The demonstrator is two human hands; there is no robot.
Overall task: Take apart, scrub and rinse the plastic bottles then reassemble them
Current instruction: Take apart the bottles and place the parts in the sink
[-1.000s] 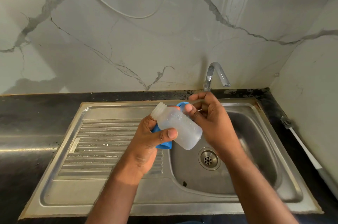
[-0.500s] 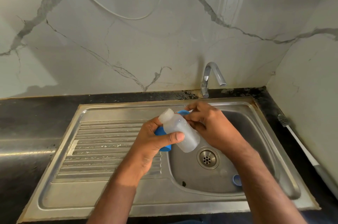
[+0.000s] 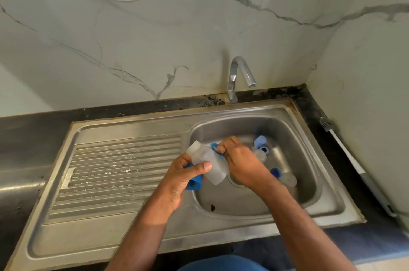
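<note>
My left hand (image 3: 180, 179) grips a cloudy, uncapped plastic bottle (image 3: 209, 164) tilted with its threaded neck up and to the left, together with a blue part (image 3: 194, 181) pressed under it. My right hand (image 3: 241, 163) pinches a blue ring-shaped cap piece (image 3: 215, 149) just behind the bottle, over the left side of the sink basin (image 3: 309, 160). In the basin lie more bottles with blue caps: one pair (image 3: 261, 145) at the back and another bottle (image 3: 284, 176) to the right of my right wrist.
A ribbed steel drainboard (image 3: 115, 173) lies to the left of the basin. The chrome tap (image 3: 238, 78) stands behind the sink with no water running. A white-handled brush (image 3: 347, 157) lies on the black counter along the right wall.
The view has tilted down, so the bottles in the basin now show. Both hands have lowered towards the basin, and my right hand has shifted to pinch the blue cap piece.
</note>
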